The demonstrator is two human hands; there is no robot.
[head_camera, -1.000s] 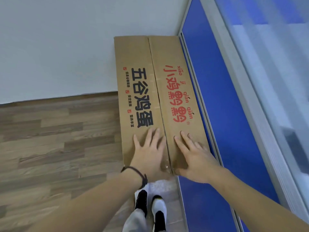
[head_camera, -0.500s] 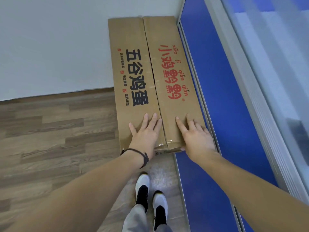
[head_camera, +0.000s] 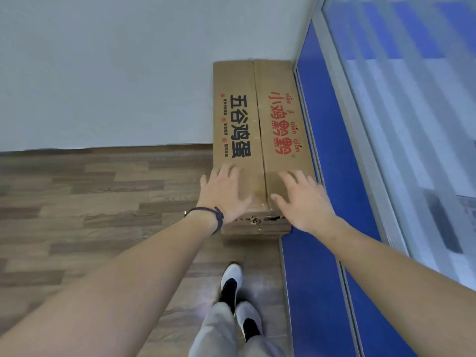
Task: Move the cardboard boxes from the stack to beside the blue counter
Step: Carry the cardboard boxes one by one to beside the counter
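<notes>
A brown cardboard box (head_camera: 257,104) with black print on its left flap and red print on its right flap lies in the corner, against the white wall and the blue counter (head_camera: 324,155). My left hand (head_camera: 224,193) lies flat, fingers spread, on the near end of the left flap. My right hand (head_camera: 302,199) lies flat on the near end of the right flap. The edge of another cardboard layer shows under the box's near end.
White wall (head_camera: 116,73) runs along the back. Wood-pattern floor (head_camera: 90,202) spreads to the left. The counter's silver frame and glass top (head_camera: 401,124) fill the right side. My feet in black and white shoes (head_camera: 231,284) stand just behind the box.
The box has slid forward into the corner by the wall and counter. Both hands stayed flat on its near end; their fingers are now more spread.
</notes>
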